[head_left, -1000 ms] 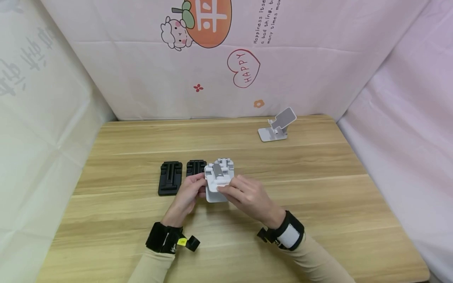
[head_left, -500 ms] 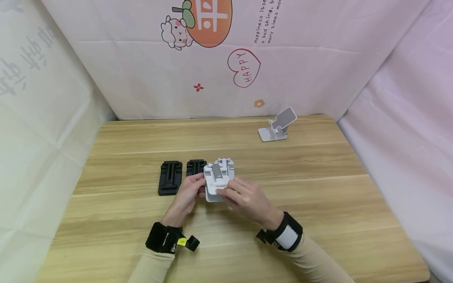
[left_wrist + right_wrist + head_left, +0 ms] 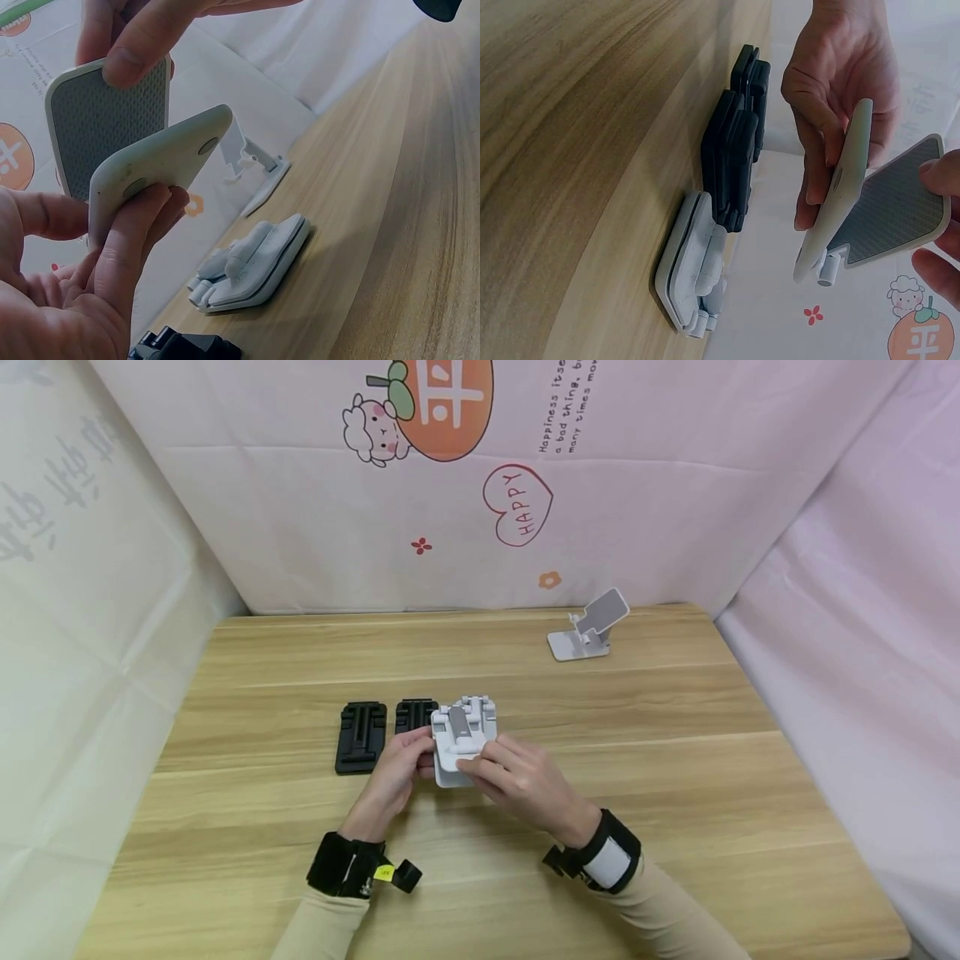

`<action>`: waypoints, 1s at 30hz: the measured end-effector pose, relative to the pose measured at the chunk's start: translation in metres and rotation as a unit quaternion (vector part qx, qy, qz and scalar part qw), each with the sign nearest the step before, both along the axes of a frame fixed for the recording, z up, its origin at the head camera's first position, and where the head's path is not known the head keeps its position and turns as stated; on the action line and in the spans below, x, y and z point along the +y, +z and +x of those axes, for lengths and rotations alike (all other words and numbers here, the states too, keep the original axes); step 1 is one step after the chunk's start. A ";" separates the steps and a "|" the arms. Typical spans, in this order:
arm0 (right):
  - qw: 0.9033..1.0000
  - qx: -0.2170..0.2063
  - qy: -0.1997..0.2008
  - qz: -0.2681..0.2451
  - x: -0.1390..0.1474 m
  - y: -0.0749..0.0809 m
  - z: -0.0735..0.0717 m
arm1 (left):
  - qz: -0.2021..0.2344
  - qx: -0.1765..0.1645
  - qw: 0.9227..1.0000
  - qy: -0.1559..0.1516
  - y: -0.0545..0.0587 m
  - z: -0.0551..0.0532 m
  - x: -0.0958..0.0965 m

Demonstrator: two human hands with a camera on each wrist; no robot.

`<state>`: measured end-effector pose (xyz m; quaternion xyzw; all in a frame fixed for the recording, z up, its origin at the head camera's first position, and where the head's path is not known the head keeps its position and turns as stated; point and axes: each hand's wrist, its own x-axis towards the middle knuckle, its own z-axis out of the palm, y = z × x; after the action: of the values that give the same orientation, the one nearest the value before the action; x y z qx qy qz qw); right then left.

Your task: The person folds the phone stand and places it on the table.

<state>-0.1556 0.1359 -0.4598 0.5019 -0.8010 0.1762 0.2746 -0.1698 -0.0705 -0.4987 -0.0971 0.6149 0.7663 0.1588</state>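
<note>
A white folding phone stand [image 3: 452,750] is held above the table, its back plate partly swung away from its base [image 3: 157,161]. My left hand [image 3: 393,778] grips the base, thumb on one side and fingers underneath. With thumb and fingers, my right hand [image 3: 528,777] pinches the free edge of the plate, whose grey ribbed pad [image 3: 105,124] shows in the left wrist view. A second white phone stand [image 3: 690,262], folded flat, lies on the table just behind, partly hidden in the head view. Two folded black phone stands [image 3: 361,739] lie to the left.
An unfolded white phone stand [image 3: 588,627] stands near the back right of the wooden table [image 3: 712,760]. A printed cloth [image 3: 337,535] hangs along the back edge, and plain white cloth flanks both sides.
The held phone stand has shifted slightly left, and its plate's near edge has come a little toward me with my right fingers. The other stands have not moved.
</note>
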 end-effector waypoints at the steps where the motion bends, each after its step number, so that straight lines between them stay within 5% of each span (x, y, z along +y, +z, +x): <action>1: 1.000 0.000 0.001 -0.002 0.000 0.000 0.000 | 0.004 -0.001 1.000 -0.001 0.000 0.000 0.000; 15: 1.000 0.006 -0.001 -0.008 0.001 0.001 -0.001 | 0.096 0.023 0.994 -0.037 0.006 0.002 -0.003; 30: 0.999 -0.023 -0.001 -0.036 -0.001 -0.003 -0.003 | 0.051 0.027 0.997 -0.042 0.005 0.002 -0.001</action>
<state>-0.1584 0.1351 -0.4630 0.4869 -0.8005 0.2165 0.2743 -0.1673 -0.0711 -0.4935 -0.0427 0.5825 0.7918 0.1788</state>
